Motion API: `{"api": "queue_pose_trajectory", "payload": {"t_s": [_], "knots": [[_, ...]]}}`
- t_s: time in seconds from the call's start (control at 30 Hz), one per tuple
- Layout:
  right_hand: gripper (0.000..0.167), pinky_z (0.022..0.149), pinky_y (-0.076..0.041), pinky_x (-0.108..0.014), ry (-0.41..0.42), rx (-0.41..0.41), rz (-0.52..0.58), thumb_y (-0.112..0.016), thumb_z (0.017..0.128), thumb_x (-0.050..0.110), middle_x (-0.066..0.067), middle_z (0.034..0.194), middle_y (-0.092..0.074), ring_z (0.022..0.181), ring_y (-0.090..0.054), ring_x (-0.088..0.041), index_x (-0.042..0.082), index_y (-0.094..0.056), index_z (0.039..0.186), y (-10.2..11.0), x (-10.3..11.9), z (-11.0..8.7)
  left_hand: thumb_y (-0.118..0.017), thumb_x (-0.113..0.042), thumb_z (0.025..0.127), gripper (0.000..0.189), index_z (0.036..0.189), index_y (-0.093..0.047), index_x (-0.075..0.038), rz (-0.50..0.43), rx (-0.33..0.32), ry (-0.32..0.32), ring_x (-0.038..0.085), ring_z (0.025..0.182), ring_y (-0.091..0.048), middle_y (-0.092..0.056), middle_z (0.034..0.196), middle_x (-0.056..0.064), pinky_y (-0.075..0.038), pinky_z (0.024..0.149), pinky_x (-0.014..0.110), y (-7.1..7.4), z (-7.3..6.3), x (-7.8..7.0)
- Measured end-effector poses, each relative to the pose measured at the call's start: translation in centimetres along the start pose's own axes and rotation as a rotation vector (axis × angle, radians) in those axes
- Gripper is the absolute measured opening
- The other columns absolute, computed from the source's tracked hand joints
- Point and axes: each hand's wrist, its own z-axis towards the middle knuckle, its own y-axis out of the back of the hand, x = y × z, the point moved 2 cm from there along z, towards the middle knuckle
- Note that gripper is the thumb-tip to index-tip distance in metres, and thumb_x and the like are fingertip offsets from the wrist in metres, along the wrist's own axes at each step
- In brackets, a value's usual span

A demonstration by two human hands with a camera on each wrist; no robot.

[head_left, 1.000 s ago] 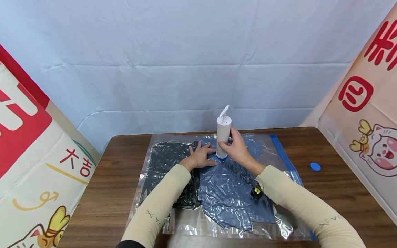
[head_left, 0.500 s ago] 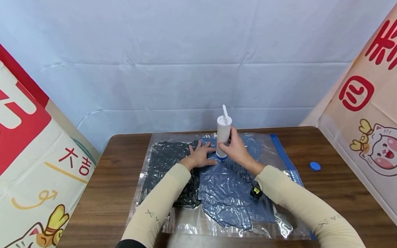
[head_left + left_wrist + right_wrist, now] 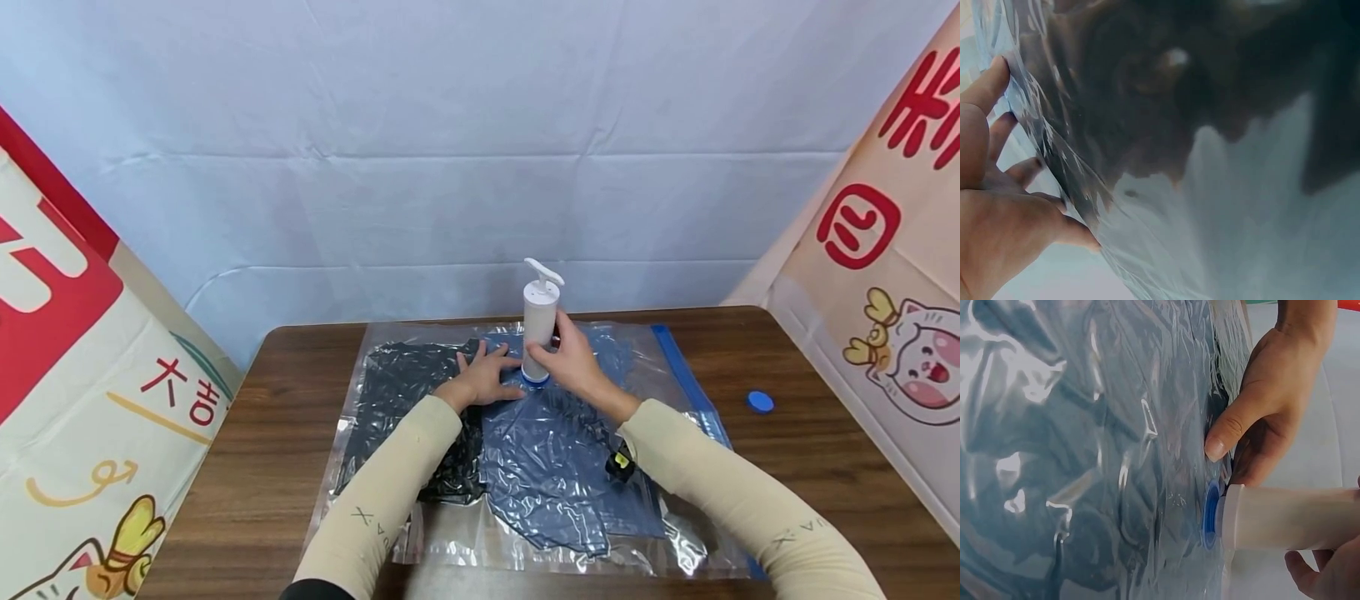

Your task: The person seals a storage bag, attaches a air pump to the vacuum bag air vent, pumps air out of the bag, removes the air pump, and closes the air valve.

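Note:
A white hand pump (image 3: 538, 329) stands upright on the blue valve (image 3: 535, 382) of a clear vacuum storage bag (image 3: 450, 533). My right hand (image 3: 576, 360) grips the pump's barrel, thumb in front. Beside the valve, my left hand (image 3: 483, 379) rests on the bag with its fingers spread. Inside the bag lie a black garment (image 3: 401, 383) on the left and a blue garment (image 3: 551, 475) on the right. The right wrist view shows the pump's collar (image 3: 1230, 517) against the blue valve ring (image 3: 1211, 515). The pump's T-shaped handle (image 3: 544, 272) sits just above the barrel.
The bag lies on a brown wooden table (image 3: 225, 467), its blue zip edge (image 3: 678, 358) on the right. A round blue cap (image 3: 760, 402) lies right of the bag. A black object with a yellow mark (image 3: 621, 462) is by my right wrist. A pale cloth wall (image 3: 480, 208) stands behind.
The pump's handle has turned about its axis, from nearly end-on to showing its full width. Both hands keep their places on the bag and barrel.

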Motion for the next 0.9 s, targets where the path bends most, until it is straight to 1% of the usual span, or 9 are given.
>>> {"api": "queue_pose_trajectory", "payload": {"t_s": [0.1, 0.2, 0.3, 0.5, 0.63, 0.77, 0.9], "knots": [[0.068, 0.103, -0.046, -0.06, -0.005, 0.011, 0.014, -0.069, 0.096, 0.013, -0.028, 0.139, -0.05, 0.127, -0.053, -0.044, -0.004, -0.032, 0.15, -0.1, 0.01, -0.05, -0.069, -0.049, 0.095, 0.065, 0.154, -0.048, -0.03, 0.002, 0.002, -0.001, 0.041, 0.155, 0.003, -0.019, 0.169, 0.006, 0.007, 0.114, 0.073, -0.09, 0.07, 0.11], [0.071, 0.105, -0.044, -0.06, -0.007, 0.012, 0.046, -0.073, 0.096, 0.017, -0.026, 0.142, -0.046, 0.13, -0.05, -0.043, -0.003, -0.03, 0.149, -0.23, 0.02, -0.1, -0.069, -0.049, 0.095, 0.065, 0.154, -0.047, -0.03, 0.005, 0.005, -0.001, 0.04, 0.155, 0.003, -0.018, 0.169, 0.006, 0.008, 0.114, 0.073, -0.17, 0.08, 0.16], [0.068, 0.105, -0.045, -0.058, -0.002, -0.005, 0.061, -0.074, 0.096, 0.019, -0.025, 0.141, -0.047, 0.129, -0.051, -0.042, -0.002, -0.033, 0.146, -0.23, 0.16, -0.12, -0.069, -0.049, 0.095, 0.065, 0.154, -0.047, -0.03, 0.004, 0.003, -0.002, 0.04, 0.155, 0.004, -0.018, 0.169, 0.005, 0.008, 0.114, 0.072, -0.12, 0.04, 0.14], [0.059, 0.1, -0.049, -0.057, 0.017, -0.017, 0.069, -0.069, 0.098, 0.012, -0.028, 0.135, -0.052, 0.124, -0.055, -0.044, -0.005, -0.037, 0.145, 0.07, 0.09, 0.08, -0.069, -0.049, 0.095, 0.064, 0.153, -0.048, -0.03, 0.007, -0.003, -0.006, 0.041, 0.155, 0.003, -0.018, 0.169, 0.006, 0.007, 0.115, 0.073, 0.01, 0.03, 0.08], [0.055, 0.101, -0.048, -0.057, 0.056, 0.017, 0.086, -0.067, 0.099, 0.008, -0.028, 0.134, -0.054, 0.123, -0.056, -0.043, -0.006, -0.04, 0.145, 0.27, -0.03, 0.01, -0.069, -0.049, 0.095, 0.065, 0.153, -0.048, -0.03, 0.003, -0.001, -0.004, 0.041, 0.155, 0.003, -0.018, 0.169, 0.006, 0.007, 0.115, 0.073, -0.03, 0.01, 0.06], [0.056, 0.102, -0.046, -0.059, 0.091, 0.06, 0.125, -0.066, 0.099, 0.004, -0.03, 0.136, -0.053, 0.124, -0.055, -0.045, -0.007, -0.039, 0.147, 0.35, 0.24, -0.17, -0.07, -0.049, 0.095, 0.066, 0.154, -0.048, -0.027, 0.004, 0.004, 0.005, 0.04, 0.155, 0.002, -0.019, 0.169, 0.005, 0.007, 0.115, 0.072, -0.04, 0.05, 0.06], [0.058, 0.101, -0.047, -0.059, 0.118, 0.056, 0.137, -0.067, 0.098, 0.002, -0.031, 0.135, -0.053, 0.122, -0.055, -0.045, -0.008, -0.039, 0.148, 0.72, 0.88, 0.04, -0.07, -0.049, 0.095, 0.067, 0.154, -0.047, -0.026, 0.01, 0.004, 0.009, 0.039, 0.155, 0.003, -0.019, 0.169, 0.004, 0.007, 0.115, 0.072, -0.02, 0.12, 0.05]]}}
